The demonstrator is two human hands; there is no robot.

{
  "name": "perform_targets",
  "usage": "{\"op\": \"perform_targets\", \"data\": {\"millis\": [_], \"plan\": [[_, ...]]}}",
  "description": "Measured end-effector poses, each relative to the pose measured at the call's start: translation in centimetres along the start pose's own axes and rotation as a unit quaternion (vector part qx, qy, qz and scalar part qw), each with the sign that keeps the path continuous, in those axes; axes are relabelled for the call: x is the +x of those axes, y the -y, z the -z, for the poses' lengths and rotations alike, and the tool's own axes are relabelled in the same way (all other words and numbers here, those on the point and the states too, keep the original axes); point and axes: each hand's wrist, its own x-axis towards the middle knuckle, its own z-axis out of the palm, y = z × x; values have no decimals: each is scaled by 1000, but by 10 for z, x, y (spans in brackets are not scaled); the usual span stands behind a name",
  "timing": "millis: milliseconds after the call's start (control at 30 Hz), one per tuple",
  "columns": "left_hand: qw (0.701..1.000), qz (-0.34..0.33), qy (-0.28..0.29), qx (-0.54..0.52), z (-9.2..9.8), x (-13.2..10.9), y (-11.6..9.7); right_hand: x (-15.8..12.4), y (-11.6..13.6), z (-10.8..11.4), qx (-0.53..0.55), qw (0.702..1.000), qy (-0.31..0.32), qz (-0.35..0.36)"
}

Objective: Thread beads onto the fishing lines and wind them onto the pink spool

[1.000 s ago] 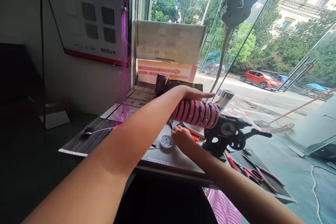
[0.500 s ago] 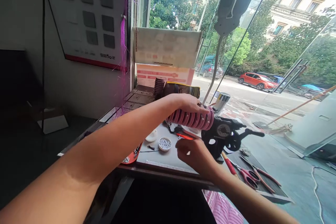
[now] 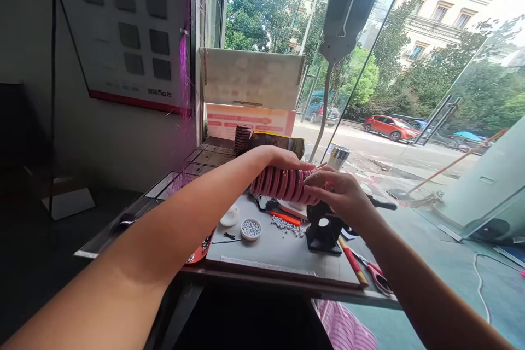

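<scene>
A row of pink ring-shaped spools [image 3: 279, 183] sits on a black hand-cranked device [image 3: 324, 240], whose crank handle [image 3: 383, 203] sticks out at the right. My left hand [image 3: 283, 158] lies over the top of the spools, a finger stretched along them to the right; its other fingers are mostly hidden. At the right end of the row, my right hand [image 3: 338, 191] has thumb and fingertips pinched together against the spools. Whatever lies between them is too small to make out. Below are loose pale beads [image 3: 287, 225] and an orange-handled tool [image 3: 289, 220].
A small bowl of beads [image 3: 250, 229] and a white dish [image 3: 229, 216] stand on the board. An orange tray [image 3: 200, 251] is partly under my left forearm. Scissors [image 3: 379, 279] and a red-and-yellow handle [image 3: 353, 262] lie right. Behind are stacked dark spools [image 3: 243, 136] and a can [image 3: 338, 156].
My right hand has risen from above the loose beads to the right end of the spools, uncovering the beads. My left hand stays over the spools. The camera view has shifted slightly.
</scene>
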Motion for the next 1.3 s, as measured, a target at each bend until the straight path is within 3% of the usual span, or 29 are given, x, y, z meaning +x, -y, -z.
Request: {"op": "perform_targets", "data": {"millis": [167,500,867,1300], "plan": [[1000,6,10,-15,1,1,2,0,-1,1,16,1000,11,5],[1000,18,12,-17,1,1,1,2,-1,-4,-52,998,0,22],[997,64,-5,-49,3,1,2,16,7,12,-158,975,133,79],[997,54,5,-53,4,5,5,14,8,6,-231,959,119,112]]}}
